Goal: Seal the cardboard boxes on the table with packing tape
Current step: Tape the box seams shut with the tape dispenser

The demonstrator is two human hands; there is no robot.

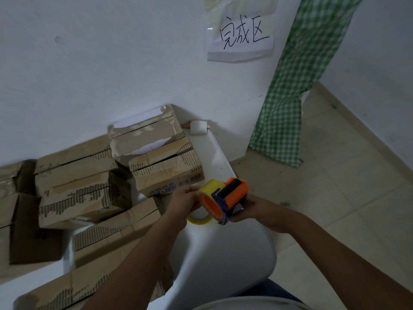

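An orange and purple tape dispenser with a yellowish tape roll hangs above the white table. My right hand grips its lower right side. My left hand pinches the roll's left edge. Under my left hand a loose tape roll lies flat on the table. Several worn cardboard boxes cover the table to the left; the nearest to my hands carries blue print, another lies below it.
A white foam block lies by the wall at the table's far corner. A paper sign hangs on the wall. A green checked cloth hangs at the right over tiled floor.
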